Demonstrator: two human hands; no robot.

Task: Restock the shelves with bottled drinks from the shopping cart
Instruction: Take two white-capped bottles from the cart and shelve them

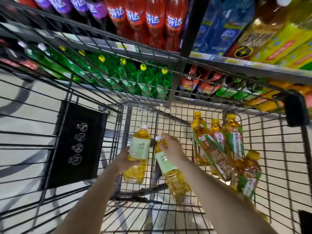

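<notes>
The tilted bottle (170, 168) in the middle of the frame could be dropped, because it is held only near its cap and its heavy bottom hangs low in the shopping cart (278, 166). It could also be bumped against the upright bottle (139, 152) just beside it, or against the cart wires when it is lifted out. The right hand (170, 146) is closed around the tilted bottle's neck, from above. The left hand (125, 160) is wrapped around the upright bottle's middle, from below. More bottles (224, 149) are left lying at the right of the frame. The shelves (211, 58) are seen along the top.
</notes>
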